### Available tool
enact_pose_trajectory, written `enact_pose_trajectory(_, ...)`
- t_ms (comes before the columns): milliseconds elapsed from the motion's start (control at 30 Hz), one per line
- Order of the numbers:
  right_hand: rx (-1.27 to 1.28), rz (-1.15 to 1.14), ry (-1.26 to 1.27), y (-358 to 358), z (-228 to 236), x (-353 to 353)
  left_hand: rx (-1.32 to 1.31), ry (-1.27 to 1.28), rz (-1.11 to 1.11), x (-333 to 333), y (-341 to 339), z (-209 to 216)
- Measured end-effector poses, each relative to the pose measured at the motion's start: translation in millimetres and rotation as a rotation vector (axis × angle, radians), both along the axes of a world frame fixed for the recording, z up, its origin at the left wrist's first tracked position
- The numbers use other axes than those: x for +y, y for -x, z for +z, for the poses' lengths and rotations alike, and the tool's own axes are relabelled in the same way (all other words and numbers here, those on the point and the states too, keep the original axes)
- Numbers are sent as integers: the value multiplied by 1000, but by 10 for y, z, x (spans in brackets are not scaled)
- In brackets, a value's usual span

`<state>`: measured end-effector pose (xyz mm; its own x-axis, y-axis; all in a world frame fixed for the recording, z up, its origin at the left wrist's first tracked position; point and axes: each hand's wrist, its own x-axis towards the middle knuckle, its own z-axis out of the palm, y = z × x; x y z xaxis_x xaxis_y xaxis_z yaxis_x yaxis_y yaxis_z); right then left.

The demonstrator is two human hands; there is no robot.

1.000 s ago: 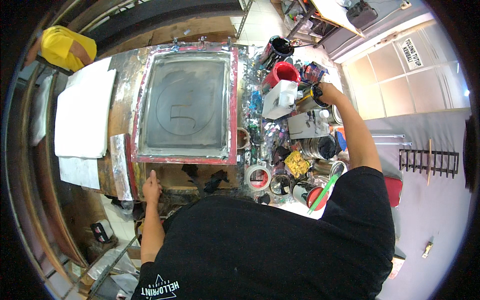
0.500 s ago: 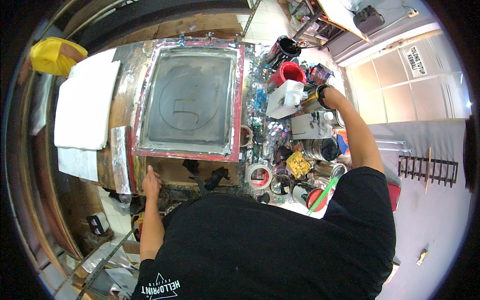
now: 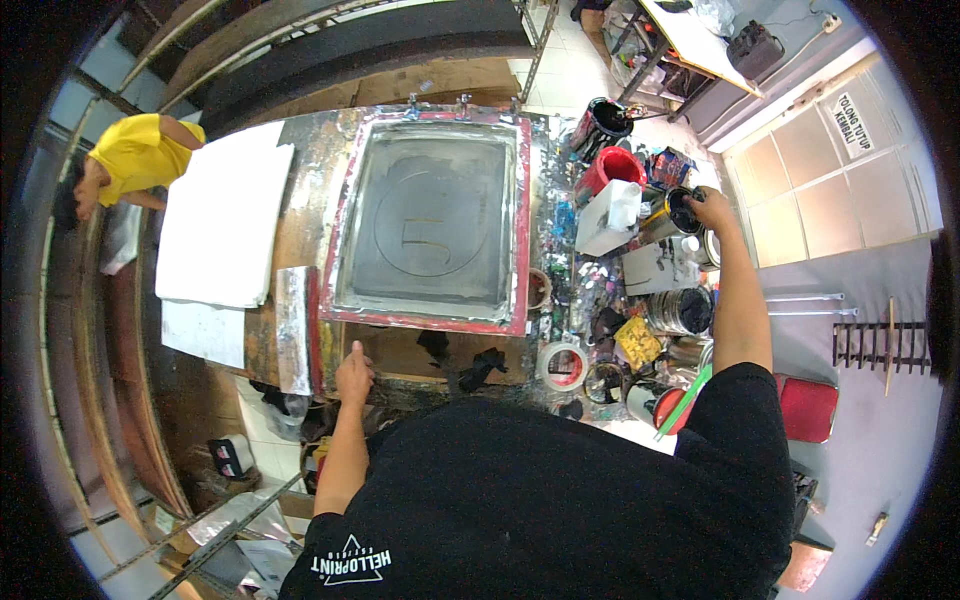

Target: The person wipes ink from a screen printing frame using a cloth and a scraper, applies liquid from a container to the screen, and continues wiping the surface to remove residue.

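My right hand [image 3: 710, 208] reaches out to the right, its fingers bent at the rim of an open can with a black inside [image 3: 682, 212]; what they grip there is too small to make out. At the table's front edge, my left hand [image 3: 355, 376] rests with fingers stretched, holding nothing. Ahead of it lies a red-framed printing screen [image 3: 523, 250] with a grey mesh showing a circle around a letter-like mark. A squeegee-like bar [image 3: 294, 330], whitish and red, lies just left of the screen. Beside the can stand a white jug [image 3: 610, 220] and a red tub [image 3: 608, 168].
White sheets are stacked [image 3: 225, 220] at the left. Rolls of tape [image 3: 562, 366], a yellow sponge [image 3: 638, 342], more cans and a green stick [image 3: 684, 402] crowd the right side. A person in yellow [image 3: 145, 155] is at the far left. Dark scraps [image 3: 484, 368] lie before the screen.
The whole view has shifted, so the table appears further right. My right hand has drawn slightly to the can's edge, showing more of its black inside. My left hand stays at the table edge.
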<state>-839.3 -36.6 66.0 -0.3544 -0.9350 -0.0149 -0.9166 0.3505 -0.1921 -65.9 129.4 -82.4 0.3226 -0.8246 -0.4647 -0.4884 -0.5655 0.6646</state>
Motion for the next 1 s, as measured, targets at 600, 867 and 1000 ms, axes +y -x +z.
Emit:
enact_pose_trajectory(600, -424, 453, 207, -3404, 580, 211, 220, 25, -175, -26, 9, 445)
enact_pose_trajectory(867, 46, 527, 44, -4523, -526, 804, 271, 2, -247, -336, -206, 514)
enact_pose_trajectory(1000, -80, 506, -112, -4445, -648, 764, 423, -34, -144, -306, -359, 318)
